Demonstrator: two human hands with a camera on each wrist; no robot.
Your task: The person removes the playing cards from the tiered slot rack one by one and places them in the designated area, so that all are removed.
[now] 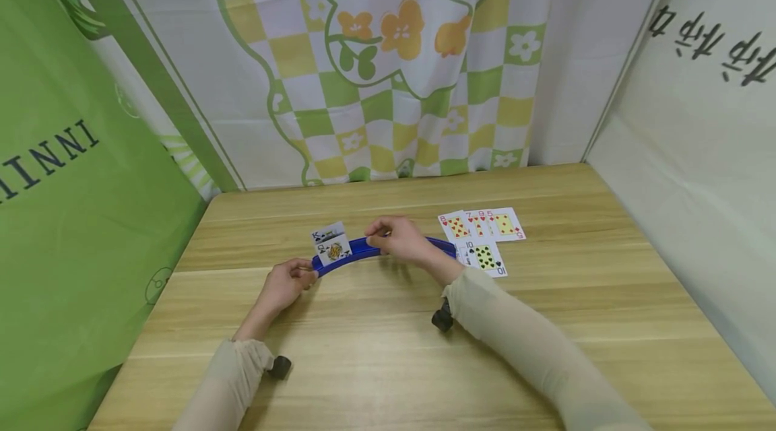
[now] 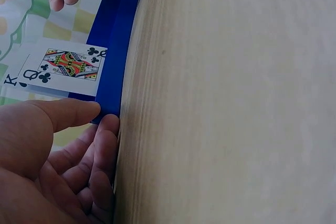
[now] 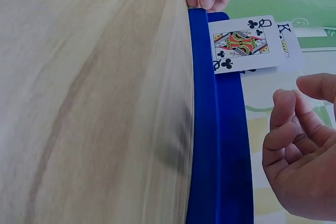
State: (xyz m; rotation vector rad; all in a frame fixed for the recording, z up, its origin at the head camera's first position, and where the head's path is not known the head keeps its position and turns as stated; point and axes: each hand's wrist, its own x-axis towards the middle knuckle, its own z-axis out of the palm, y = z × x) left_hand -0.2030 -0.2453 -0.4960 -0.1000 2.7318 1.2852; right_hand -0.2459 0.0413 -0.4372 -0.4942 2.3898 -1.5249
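Note:
A curved blue playing-card holder (image 1: 360, 251) lies across the table. Near its left end stand a queen of clubs (image 3: 241, 44) and, behind it, a black king (image 3: 290, 51). My left hand (image 1: 285, 286) grips the holder's left end, with the thumb on the front and fingers below, as the left wrist view shows. Above the holder's middle is my right hand (image 1: 400, 240), its fingers loosely bent. In the right wrist view a gap parts the right thumb from the fingertips, with nothing between them, and the queen is just beyond.
Right of the holder, face-up cards lie in two overlapping rows. The upper row has red cards, among them an eight of hearts (image 1: 456, 225) and a five of diamonds (image 1: 504, 223); the lower shows a black ten (image 1: 485, 258). A patterned curtain (image 1: 388, 108) hangs behind the wooden table (image 1: 376, 350).

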